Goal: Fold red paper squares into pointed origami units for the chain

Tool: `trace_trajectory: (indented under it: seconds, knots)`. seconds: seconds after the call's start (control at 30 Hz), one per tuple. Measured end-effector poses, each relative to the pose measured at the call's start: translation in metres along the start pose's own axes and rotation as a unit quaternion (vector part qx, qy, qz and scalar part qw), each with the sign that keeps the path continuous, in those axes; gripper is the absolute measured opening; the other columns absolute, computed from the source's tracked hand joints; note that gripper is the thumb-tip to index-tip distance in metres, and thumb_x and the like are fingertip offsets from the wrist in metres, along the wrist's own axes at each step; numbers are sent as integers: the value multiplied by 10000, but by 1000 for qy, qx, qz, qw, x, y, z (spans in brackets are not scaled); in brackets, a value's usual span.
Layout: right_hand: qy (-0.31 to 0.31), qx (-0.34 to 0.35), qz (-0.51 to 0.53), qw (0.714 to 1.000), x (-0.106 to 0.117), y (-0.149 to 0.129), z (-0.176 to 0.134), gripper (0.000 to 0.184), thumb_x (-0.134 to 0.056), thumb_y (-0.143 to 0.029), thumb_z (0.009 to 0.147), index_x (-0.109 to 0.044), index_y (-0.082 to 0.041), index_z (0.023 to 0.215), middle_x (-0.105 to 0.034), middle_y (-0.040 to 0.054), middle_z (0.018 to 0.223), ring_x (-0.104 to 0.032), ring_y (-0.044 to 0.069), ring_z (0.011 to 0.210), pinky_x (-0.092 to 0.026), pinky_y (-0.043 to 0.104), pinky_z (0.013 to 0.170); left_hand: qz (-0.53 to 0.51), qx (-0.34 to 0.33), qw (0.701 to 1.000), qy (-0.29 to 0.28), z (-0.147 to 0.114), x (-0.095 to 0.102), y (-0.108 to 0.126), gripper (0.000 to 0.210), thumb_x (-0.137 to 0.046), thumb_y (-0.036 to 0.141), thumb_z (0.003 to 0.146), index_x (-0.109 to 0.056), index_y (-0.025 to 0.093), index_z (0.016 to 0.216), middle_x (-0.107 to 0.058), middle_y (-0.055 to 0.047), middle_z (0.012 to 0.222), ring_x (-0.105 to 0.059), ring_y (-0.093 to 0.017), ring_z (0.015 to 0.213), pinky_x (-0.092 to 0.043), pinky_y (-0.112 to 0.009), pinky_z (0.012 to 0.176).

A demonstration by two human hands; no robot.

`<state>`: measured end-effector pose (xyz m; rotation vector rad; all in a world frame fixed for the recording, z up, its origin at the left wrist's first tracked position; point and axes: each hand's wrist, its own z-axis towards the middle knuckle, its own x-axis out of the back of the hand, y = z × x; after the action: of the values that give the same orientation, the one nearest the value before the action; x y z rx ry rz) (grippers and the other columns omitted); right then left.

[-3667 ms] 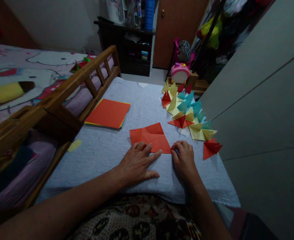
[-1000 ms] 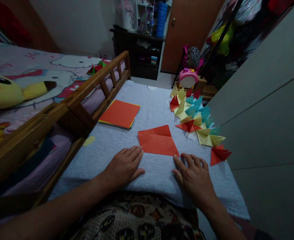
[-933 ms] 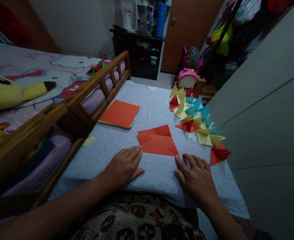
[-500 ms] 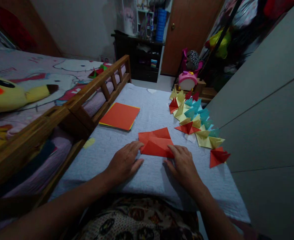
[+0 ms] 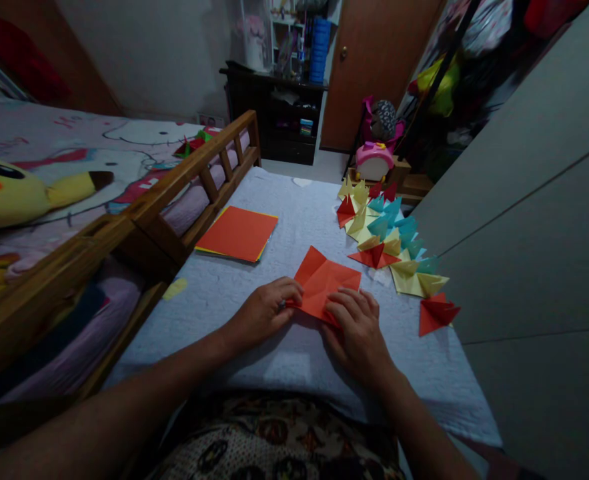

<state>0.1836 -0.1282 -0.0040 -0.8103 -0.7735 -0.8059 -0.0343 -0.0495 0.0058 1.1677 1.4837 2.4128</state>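
Observation:
A creased red-orange sheet of origami paper [image 5: 324,280] lies between my hands, turned at an angle on the cloth. My left hand [image 5: 269,308] pinches its left corner; a ring shows on one finger. On the paper's lower right edge, my right hand [image 5: 353,327] grips with curled fingers over the top and the thumb low, partly hidden. Beyond the left hand sits a stack of coloured paper [image 5: 238,232] with an orange sheet on top. To the right stand rows of folded paper pieces in yellow, teal and red, the nearest a red folded piece [image 5: 437,313].
A pale cloth covers the table [image 5: 274,373]. Along its left side runs a wooden bed rail [image 5: 194,170], with a yellow plush toy [image 5: 14,190] on the bed behind it. A light cabinet wall [image 5: 539,267] borders the right. A pink toy [image 5: 374,160] stands past the far edge.
The red-orange paper has been rotated and shifted slightly right. My left hand has gone from resting at its edge to pinching a corner; my right fingers have curled farther over it.

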Motion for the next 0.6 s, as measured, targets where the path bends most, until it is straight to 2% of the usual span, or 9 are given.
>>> trace_trajectory:
  seconds: [0.07, 0.13, 0.2, 0.27, 0.4, 0.5, 0.6]
  knots:
    - [-20, 13, -10, 1000, 6, 7, -4, 401, -580, -216, 884, -558, -172, 1282, -611, 126, 1355, -442, 300, 1344, -210, 534, 1163, -24, -7, 1000, 0, 3, 5, -6, 190, -535, 20, 791, -602, 192, 837, -675, -44, 1034, -633, -180, 1002, -512, -369, 910]
    - [-44, 22, -22, 999, 11, 14, -8, 518, -573, -190, 854, -514, -165, 1368, -555, 134, 1441, -375, 315, 1417, -169, 557, 1183, -46, -8, 999, -8, 5, 10, -12, 163, -539, 45, 811, -600, 194, 833, -678, -52, 1048, -636, -183, 1013, -520, -376, 914]
    - [-62, 32, -33, 997, 12, 19, -11, 558, -564, -144, 819, -531, -180, 1375, -537, 128, 1468, -345, 325, 1444, -156, 573, 1185, -55, -13, 998, -24, 7, 14, -18, 151, -536, 61, 827, -595, 200, 827, -678, -60, 1065, -637, -182, 1019, -527, -377, 915]
    - [-72, 43, -43, 996, 9, 21, -13, 517, -563, -115, 806, -597, -208, 1314, -551, 113, 1462, -351, 331, 1445, -160, 578, 1182, -44, -25, 998, -44, 8, 17, -25, 164, -526, 55, 833, -591, 205, 829, -675, -65, 1090, -638, -177, 1026, -530, -371, 920]
    - [-98, 48, -52, 993, -1, 18, -12, 388, -584, -131, 837, -681, -240, 1197, -621, 77, 1394, -428, 335, 1395, -210, 577, 1165, 83, -70, 993, -55, 6, 17, -36, 196, -520, 26, 833, -606, 201, 853, -654, -91, 1184, -610, -204, 1116, -526, -394, 955]
    - [-135, 37, -42, 989, -5, 15, -12, 424, -601, -148, 833, -670, -226, 1244, -635, 90, 1376, -506, 326, 1324, -311, 558, 1126, 229, -114, 967, -11, -1, 15, -38, 142, -549, 77, 893, -643, 183, 894, -640, -124, 1240, -543, -279, 1222, -482, -489, 1007]
    - [-155, 29, -29, 987, -4, 13, -12, 475, -626, -174, 817, -649, -184, 1291, -603, 131, 1407, -517, 335, 1310, -397, 539, 1083, 308, -134, 942, -6, -9, 13, -31, 104, -585, 139, 924, -675, 190, 934, -639, -119, 1257, -545, -295, 1184, -479, -503, 976]
